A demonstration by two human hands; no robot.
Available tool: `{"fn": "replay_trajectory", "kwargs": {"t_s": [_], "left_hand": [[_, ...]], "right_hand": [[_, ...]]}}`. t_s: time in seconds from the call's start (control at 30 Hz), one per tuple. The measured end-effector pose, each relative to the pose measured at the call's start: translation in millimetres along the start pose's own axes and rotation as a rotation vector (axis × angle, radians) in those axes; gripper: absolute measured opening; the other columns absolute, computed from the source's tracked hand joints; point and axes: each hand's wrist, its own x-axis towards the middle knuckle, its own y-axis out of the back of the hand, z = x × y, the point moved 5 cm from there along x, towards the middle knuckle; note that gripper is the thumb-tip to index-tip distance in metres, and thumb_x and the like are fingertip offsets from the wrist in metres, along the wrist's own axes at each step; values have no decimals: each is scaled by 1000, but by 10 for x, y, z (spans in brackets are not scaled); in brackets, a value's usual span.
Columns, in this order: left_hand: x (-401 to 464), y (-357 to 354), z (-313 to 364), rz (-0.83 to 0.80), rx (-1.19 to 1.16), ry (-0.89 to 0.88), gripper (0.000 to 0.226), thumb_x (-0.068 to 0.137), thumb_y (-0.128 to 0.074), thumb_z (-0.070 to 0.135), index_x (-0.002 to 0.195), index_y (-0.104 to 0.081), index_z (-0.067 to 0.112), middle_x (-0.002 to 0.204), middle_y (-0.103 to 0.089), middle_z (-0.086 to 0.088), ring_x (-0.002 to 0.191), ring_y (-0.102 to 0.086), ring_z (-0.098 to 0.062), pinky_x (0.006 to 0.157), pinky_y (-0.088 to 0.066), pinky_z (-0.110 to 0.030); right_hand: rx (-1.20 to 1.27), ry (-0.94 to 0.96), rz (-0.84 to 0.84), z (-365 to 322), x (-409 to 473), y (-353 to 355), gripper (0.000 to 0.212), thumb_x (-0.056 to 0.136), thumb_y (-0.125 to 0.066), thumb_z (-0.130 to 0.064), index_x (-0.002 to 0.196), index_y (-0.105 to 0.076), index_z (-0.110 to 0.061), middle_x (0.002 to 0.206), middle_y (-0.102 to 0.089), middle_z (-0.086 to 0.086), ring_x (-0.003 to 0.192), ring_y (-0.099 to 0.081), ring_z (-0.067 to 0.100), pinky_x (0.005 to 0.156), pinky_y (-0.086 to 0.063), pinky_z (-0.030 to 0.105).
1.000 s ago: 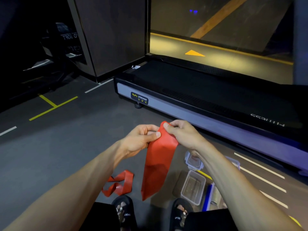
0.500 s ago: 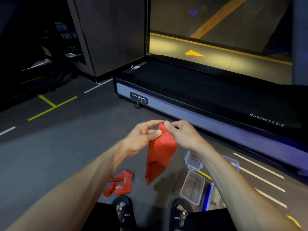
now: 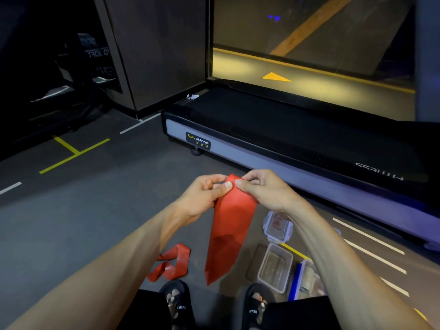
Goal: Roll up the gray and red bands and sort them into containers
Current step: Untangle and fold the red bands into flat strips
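A wide red band [image 3: 228,229] hangs in front of me, pinched at its top end by both hands. My left hand [image 3: 204,194] grips the top left corner with thumb and fingers; my right hand [image 3: 264,189] grips the top right. The band's tail hangs down to just above my feet. A second red band [image 3: 171,263] lies crumpled on the floor to the left. A clear open container [image 3: 276,267] stands on the floor at the right, with a clear lid [image 3: 277,228] lying beyond it. Another container with a blue edge [image 3: 307,279] is partly hidden by my right forearm.
A treadmill deck [image 3: 285,148] runs across the floor just beyond my hands. The grey gym floor [image 3: 83,210] has yellow and white lines. My sandalled feet [image 3: 176,301] are at the bottom edge. Dark machines stand at the far left.
The hanging tail of the red band rose and then dropped back to near its earlier length. Both hands have stayed at its top end, fingers shifting slightly.
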Motion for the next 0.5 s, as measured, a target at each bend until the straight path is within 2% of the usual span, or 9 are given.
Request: {"fn": "replay_trajectory", "kwargs": {"t_s": [0.13,0.27,0.43,0.5], "left_hand": [[-11,-39,8,-31,-44,-5,41,96,-58,27,131,-61,4,109,-71,-17,90,-72,-18,84,-58,-31],[-8,-92,-19,-110,-66,-23,42,99,-63,20,136,-56,0,123,-67,-28,106,-68,-30,92,-57,-35],[6,-108,-57,-106,-28,-18,47,95,-58,21,132,-54,-8,113,-68,-22,95,-69,-25,89,-56,-34],[15,-104,-57,-68,-11,-15,41,97,-57,21,123,-54,-10,106,-66,-20,88,-65,-22,84,-55,-32]], "right_hand": [[-31,22,52,-30,23,69,24,94,-73,-33,97,-71,-9,89,-78,14,71,-67,15,72,-51,33],[-7,30,98,-36,69,131,20,91,-76,-33,93,-72,-13,88,-79,10,74,-70,15,76,-55,36],[34,32,144,-101,71,218,18,92,-76,-30,92,-73,-12,89,-78,13,75,-70,17,77,-55,37],[60,26,154,-118,61,230,18,92,-76,-28,91,-72,-11,88,-78,13,74,-68,18,74,-54,36]]}}
